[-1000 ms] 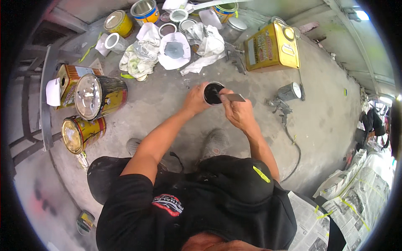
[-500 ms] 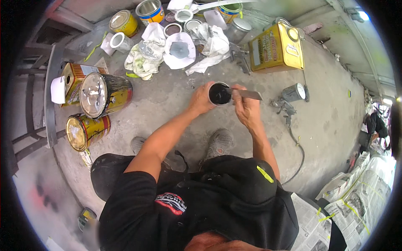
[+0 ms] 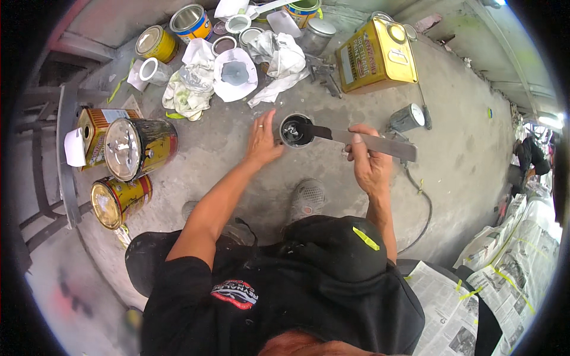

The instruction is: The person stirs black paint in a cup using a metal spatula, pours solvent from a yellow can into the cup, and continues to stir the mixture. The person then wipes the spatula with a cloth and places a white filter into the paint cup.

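A small cup of black paint [image 3: 288,140] stands in front of me above the concrete floor or on it; I cannot tell which. My left hand [image 3: 263,137] is just left of the cup, fingers stretched out and apart, holding nothing. Between the thumb and fingers of my right hand [image 3: 369,160] is a flat grey stirring paddle [image 3: 386,146]. Its far end, coated in black paint, reaches over the cup's right rim.
A spray gun [image 3: 407,118] lies at right with its hose curving toward me. Yellow square thinner can [image 3: 380,59] stands beyond. Several paint cans, including a large dented one [image 3: 157,142], stand left. Crumpled rags [image 3: 190,92] and a paper with grey paint [image 3: 236,89] lie ahead.
My left hand has let go of the cup and moved left of it. My right hand has drawn the paddle up and to the right, so its black-coated end now shows.
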Demonstrator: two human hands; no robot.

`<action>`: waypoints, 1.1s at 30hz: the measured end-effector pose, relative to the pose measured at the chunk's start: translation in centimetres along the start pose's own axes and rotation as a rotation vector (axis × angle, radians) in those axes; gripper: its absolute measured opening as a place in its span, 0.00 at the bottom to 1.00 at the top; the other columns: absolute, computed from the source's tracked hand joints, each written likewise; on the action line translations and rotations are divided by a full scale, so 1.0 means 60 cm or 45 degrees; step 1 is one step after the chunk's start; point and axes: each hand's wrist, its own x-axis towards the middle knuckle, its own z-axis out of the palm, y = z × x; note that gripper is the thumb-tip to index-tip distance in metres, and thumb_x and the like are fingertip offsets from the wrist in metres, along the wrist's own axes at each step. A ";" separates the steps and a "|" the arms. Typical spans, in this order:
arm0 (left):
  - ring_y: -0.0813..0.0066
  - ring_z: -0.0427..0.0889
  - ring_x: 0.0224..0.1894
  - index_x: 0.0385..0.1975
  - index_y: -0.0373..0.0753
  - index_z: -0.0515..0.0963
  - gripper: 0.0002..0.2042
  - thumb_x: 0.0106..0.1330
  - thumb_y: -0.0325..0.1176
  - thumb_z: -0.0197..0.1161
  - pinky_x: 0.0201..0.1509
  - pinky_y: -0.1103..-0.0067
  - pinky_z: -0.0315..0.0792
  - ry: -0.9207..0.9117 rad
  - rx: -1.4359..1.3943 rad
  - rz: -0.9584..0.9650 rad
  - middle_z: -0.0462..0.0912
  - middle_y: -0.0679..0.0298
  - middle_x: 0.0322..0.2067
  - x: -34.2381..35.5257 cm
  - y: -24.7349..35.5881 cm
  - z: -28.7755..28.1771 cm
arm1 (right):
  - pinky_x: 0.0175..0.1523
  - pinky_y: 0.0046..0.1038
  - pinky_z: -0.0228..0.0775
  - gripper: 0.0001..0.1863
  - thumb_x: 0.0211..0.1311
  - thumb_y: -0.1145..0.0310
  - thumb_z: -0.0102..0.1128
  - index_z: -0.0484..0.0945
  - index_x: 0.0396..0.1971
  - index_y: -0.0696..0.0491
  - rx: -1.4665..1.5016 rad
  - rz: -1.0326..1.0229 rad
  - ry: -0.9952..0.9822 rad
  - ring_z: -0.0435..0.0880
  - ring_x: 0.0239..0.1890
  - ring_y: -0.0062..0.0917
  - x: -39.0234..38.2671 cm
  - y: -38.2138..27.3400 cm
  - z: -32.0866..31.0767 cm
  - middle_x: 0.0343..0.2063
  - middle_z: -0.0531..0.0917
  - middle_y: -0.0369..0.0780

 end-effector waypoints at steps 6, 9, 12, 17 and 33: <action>0.48 0.73 0.58 0.59 0.32 0.68 0.29 0.55 0.29 0.66 0.63 0.61 0.67 0.248 0.094 -0.260 0.72 0.45 0.54 -0.007 -0.044 -0.045 | 0.28 0.21 0.66 0.09 0.68 0.71 0.57 0.78 0.43 0.59 0.023 0.088 0.102 0.76 0.24 0.14 0.004 -0.003 0.003 0.24 0.80 0.35; 0.49 0.77 0.53 0.52 0.29 0.73 0.21 0.59 0.30 0.64 0.57 0.64 0.72 0.563 0.028 -0.569 0.76 0.45 0.47 0.009 -0.096 -0.069 | 0.28 0.21 0.68 0.08 0.67 0.72 0.59 0.76 0.41 0.59 0.056 0.161 0.072 0.77 0.24 0.15 0.007 0.005 -0.003 0.24 0.80 0.35; 0.50 0.79 0.52 0.51 0.29 0.75 0.20 0.63 0.35 0.64 0.55 0.64 0.73 0.698 -0.023 -0.684 0.79 0.46 0.45 0.032 -0.146 -0.116 | 0.29 0.21 0.71 0.07 0.65 0.72 0.62 0.76 0.39 0.57 0.326 0.239 0.059 0.78 0.24 0.15 -0.001 0.003 -0.013 0.25 0.80 0.36; 0.51 0.79 0.54 0.54 0.29 0.75 0.24 0.64 0.42 0.65 0.58 0.62 0.71 0.766 0.371 -0.715 0.80 0.45 0.48 0.068 -0.245 -0.202 | 0.31 0.21 0.73 0.11 0.61 0.73 0.67 0.74 0.39 0.55 0.328 0.294 -0.156 0.83 0.28 0.19 -0.026 -0.006 -0.029 0.27 0.83 0.39; 0.44 0.80 0.47 0.46 0.35 0.82 0.14 0.67 0.36 0.61 0.53 0.60 0.72 0.782 0.136 -0.966 0.83 0.45 0.42 0.064 -0.204 -0.176 | 0.32 0.30 0.82 0.15 0.63 0.63 0.62 0.79 0.35 0.63 0.875 0.567 -0.257 0.89 0.29 0.36 -0.027 -0.021 -0.110 0.30 0.86 0.53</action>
